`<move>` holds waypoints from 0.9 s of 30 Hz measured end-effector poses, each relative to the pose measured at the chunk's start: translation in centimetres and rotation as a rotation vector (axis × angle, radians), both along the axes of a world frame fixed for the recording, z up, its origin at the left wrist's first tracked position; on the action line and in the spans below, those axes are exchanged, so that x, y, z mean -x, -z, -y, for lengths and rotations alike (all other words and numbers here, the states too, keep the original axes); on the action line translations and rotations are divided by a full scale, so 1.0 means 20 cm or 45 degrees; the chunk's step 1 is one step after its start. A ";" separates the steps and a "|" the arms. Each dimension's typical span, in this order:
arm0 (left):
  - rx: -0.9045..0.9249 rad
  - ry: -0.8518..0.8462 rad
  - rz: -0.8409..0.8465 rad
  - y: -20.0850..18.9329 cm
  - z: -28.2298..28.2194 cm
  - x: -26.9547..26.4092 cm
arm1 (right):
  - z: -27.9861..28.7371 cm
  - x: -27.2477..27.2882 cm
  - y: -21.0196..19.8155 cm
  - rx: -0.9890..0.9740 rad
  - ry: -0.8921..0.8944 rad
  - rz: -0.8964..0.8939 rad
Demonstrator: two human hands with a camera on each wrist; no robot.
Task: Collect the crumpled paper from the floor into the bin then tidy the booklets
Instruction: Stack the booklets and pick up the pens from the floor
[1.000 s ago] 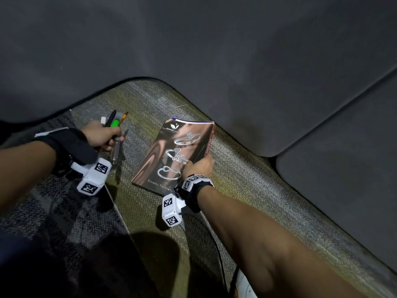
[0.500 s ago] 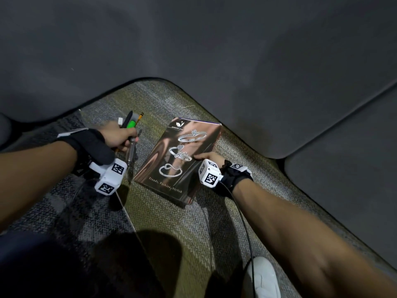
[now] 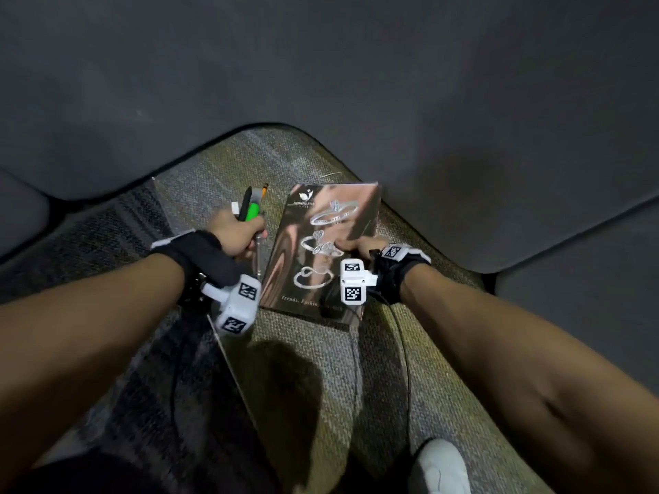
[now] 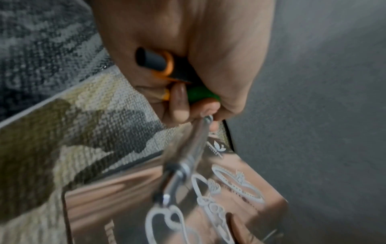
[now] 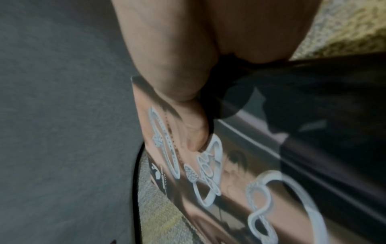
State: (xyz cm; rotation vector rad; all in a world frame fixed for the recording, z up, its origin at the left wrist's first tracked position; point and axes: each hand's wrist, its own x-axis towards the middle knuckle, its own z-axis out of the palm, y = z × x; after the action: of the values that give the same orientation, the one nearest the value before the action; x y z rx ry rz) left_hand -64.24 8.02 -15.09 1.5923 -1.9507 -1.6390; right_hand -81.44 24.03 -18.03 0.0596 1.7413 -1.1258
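A glossy copper-coloured booklet (image 3: 321, 240) with silver rings on its cover lies on the carpet between my hands. My right hand (image 3: 351, 246) pinches its right edge, thumb (image 5: 188, 118) on the cover and the other fingers hidden under it; that edge looks slightly raised. My left hand (image 3: 242, 237) is just left of the booklet and grips a bundle of pens (image 3: 253, 208). The left wrist view shows a black and orange marker (image 4: 154, 61), a green one (image 4: 200, 95) and a metal pen (image 4: 194, 148) over the booklet (image 4: 125, 198). No crumpled paper or bin is in view.
Dark grey upholstered furniture (image 3: 392, 83) wraps round the far side and right (image 3: 588, 297) of the patterned carpet (image 3: 321, 386). A white shoe (image 3: 442, 465) stands near the bottom edge. Thin cables trail from both wrist cameras.
My right hand moved from the booklet's near corner to its right edge, and the booklet turned to lie straighter. My left hand with the pens shifted right, close beside it.
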 end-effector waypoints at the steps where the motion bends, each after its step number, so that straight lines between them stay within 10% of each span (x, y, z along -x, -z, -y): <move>1: -0.037 -0.061 -0.045 -0.03 -0.03 0.02 | 0.01 0.02 -0.04 0.005 0.005 -0.050; 14: -0.073 -0.146 -0.118 -0.77 -0.39 0.00 | -0.21 0.02 -0.81 0.073 -0.095 -0.375; 27: -0.103 -0.276 -0.265 -2.64 -0.30 -0.23 | -0.15 -0.16 -2.67 0.245 -0.256 -0.123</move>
State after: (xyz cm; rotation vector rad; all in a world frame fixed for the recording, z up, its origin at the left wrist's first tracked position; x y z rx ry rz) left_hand -59.70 14.03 37.71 1.5282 -1.5715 -1.7344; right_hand -78.15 26.96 35.40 -0.2863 1.6730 -1.1567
